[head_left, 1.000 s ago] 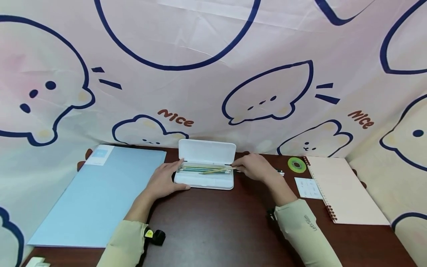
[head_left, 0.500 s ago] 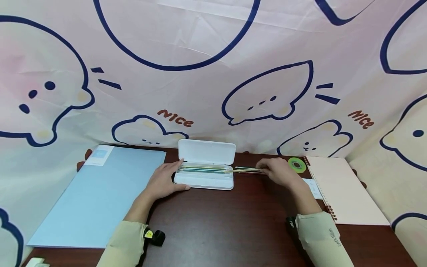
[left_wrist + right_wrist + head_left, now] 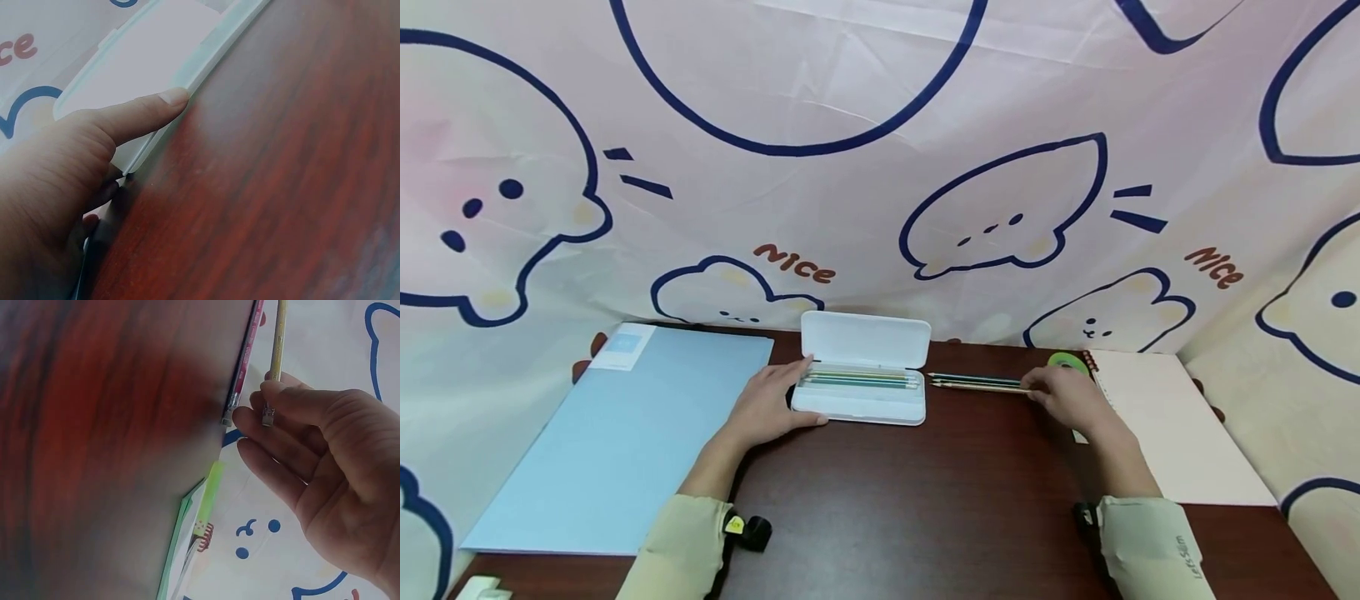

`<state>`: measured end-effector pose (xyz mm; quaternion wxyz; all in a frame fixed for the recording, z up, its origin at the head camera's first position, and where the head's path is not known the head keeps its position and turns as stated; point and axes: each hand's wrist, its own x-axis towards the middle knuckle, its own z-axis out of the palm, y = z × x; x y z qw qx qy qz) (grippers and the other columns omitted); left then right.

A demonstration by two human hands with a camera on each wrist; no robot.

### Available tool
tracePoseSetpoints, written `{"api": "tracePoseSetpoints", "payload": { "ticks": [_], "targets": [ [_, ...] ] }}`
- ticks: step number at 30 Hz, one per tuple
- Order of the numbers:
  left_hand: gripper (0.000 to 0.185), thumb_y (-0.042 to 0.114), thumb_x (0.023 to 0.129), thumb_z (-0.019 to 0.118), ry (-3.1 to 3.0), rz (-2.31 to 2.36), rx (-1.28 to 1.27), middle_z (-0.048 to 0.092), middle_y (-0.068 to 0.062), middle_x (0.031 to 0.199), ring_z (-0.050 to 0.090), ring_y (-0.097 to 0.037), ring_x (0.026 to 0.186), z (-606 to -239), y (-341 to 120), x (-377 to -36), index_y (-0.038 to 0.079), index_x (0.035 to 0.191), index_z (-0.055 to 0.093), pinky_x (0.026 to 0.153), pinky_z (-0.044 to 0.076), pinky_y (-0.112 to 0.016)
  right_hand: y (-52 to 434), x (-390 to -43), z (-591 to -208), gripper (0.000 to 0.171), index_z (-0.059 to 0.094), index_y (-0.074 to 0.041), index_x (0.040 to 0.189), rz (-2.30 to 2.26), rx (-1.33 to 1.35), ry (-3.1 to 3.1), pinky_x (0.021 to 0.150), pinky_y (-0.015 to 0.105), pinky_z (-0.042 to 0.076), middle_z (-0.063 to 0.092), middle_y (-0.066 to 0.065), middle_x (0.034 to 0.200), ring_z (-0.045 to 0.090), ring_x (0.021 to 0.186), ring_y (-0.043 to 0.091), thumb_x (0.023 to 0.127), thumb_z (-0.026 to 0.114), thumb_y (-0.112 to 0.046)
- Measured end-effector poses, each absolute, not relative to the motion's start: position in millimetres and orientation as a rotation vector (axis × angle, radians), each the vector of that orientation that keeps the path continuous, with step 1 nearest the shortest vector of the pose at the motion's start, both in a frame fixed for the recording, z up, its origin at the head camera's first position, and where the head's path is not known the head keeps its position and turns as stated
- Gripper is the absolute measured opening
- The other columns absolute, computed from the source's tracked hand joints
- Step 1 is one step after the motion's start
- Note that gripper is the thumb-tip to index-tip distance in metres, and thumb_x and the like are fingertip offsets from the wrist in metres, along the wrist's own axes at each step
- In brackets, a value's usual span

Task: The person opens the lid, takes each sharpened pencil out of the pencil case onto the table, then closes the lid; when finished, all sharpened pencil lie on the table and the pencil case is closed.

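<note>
A white pencil case (image 3: 865,340) lies with its lid raised near the back of the table, several pencils (image 3: 859,380) inside it. My left hand (image 3: 771,400) holds the case's left end; in the left wrist view the thumb (image 3: 147,115) lies along its front edge. Right of the case, my right hand (image 3: 1071,402) pinches a yellow pencil (image 3: 277,350) by its eraser end between thumb and index finger. Beside that pencil lie a dark green pencil (image 3: 973,378) and, in the right wrist view, a pink pencil (image 3: 249,359) on the table.
A large light-blue sheet or folder (image 3: 625,442) covers the left side. On the right are a spiral notebook (image 3: 1187,433) and a green ring-shaped roll (image 3: 1066,359), partly behind my right hand. A patterned cloth (image 3: 850,208) hangs directly behind the table.
My right hand has moved right, drawing the yellow pencil out of the case to beside the other pencils on the table. My left hand has stayed on the case.
</note>
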<state>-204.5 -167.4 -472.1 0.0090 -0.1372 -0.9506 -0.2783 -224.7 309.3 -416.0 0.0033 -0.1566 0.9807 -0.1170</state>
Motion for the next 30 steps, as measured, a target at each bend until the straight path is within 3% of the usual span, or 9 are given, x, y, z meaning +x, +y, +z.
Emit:
{"api": "tracePoseSetpoints", "payload": {
  "ticks": [21, 30],
  "targets": [
    [0.105, 0.06, 0.076, 0.08, -2.975, -0.878, -0.435, 0.046, -0.012, 0.158, 0.043, -0.038, 0.14, -471, -167, -203, 0.016, 0.16, 0.035, 0.115, 0.033, -0.061, 299, -228, -420, 0.004, 0.073, -0.016, 0.094, -0.226, -0.523, 3.056, 0.065, 0.039, 0.05, 0.071, -0.001, 0.088, 0.061, 0.074, 0.015, 0.091, 0.075, -0.018],
    [0.105, 0.059, 0.076, 0.081, -2.978, -0.88, -0.428, 0.046, -0.012, 0.158, 0.043, -0.038, 0.14, -470, -167, -204, 0.015, 0.159, 0.035, 0.114, 0.034, -0.061, 297, -230, -419, 0.007, 0.071, -0.017, 0.093, -0.12, -0.497, 3.067, 0.064, 0.039, 0.05, 0.068, 0.001, 0.088, 0.06, 0.073, 0.017, 0.089, 0.077, -0.018]
  ]
}}
